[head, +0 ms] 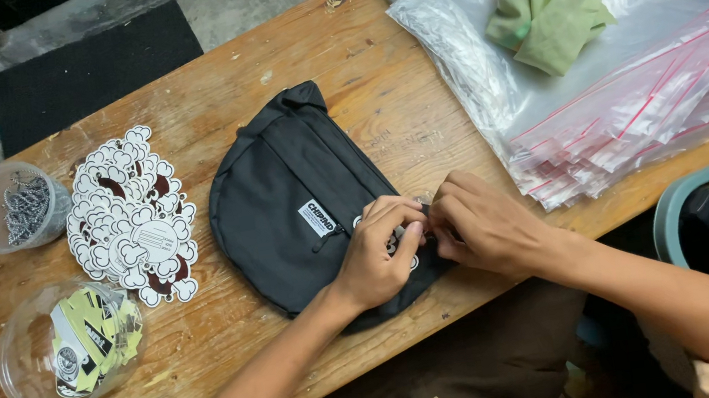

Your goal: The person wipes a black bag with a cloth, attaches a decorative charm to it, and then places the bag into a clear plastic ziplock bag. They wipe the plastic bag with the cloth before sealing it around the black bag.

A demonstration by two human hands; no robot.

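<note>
We look down on a worn wooden table w/ our two bare hands meeting at the near-right edge of a black waist bag, which lies flat about mid-table, its small white label facing up. Our left hand rests on the bag w/ fingers curled tight, thumb and forefinger pinched on something small at the bag's edge; our right hand comes in from the right, fingertips also pinched closed at the same spot, touching the left. What they pinch is hidden by the fingers, so we can't tell its kind; a bit of white shows under the left hand. As for progress, we judge the bag is mid-work: nothing is bagged yet, and it sits apart from the stack of clear zip bags at far right, where a crumpled green cloth lies on top. At left, a fan of white cloud-shaped stickers lies just beside the bag; further left, a clear cup of metal chains and, nearer, a clear cup of yellow-green tags. Room: bare wood lies far of the bag and near-left of it; the bag's near corner and our hands sit close to the table's near edge, w/ little margin there. The zip bags overhang the right edge.
</note>
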